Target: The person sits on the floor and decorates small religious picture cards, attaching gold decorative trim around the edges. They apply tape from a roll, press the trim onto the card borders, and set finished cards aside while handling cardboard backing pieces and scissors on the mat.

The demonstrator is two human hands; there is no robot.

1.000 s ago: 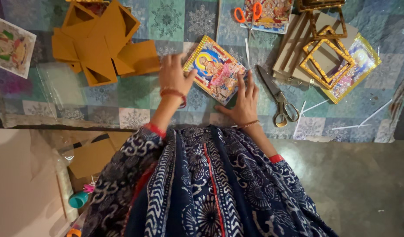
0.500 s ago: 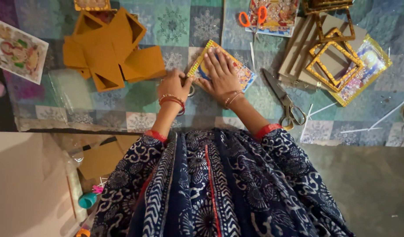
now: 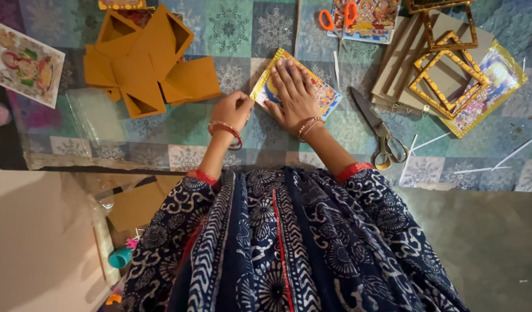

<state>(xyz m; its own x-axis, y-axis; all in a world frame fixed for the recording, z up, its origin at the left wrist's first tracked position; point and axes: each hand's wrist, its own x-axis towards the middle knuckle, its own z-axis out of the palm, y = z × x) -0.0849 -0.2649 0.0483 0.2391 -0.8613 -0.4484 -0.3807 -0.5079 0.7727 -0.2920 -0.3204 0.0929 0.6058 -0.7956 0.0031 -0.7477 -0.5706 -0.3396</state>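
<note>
- The patterned cloth covers the whole work surface and bears everything; a tug or a wrinkle in it could shift the print while it is being held down.
- The pile of brown card pieces lies just left of the hands; a stray elbow could knock it apart.
- The gold frames are stacked at the far right, well apart, yet loosely piled and liable to slide.
- The colourful print lies flat on the cloth, straight ahead of the person; its thin edge could crease or tear under uneven pressure.
- The big scissors lie just right of the print, blades towards it; a sideways reach could catch a wrist.
- The right hand is spread flat, pressing on the print; if it lifts, the print may skid.
- The left hand is curled, fingertips pinching at the print's left corner; a hard pull could bend that corner.
</note>
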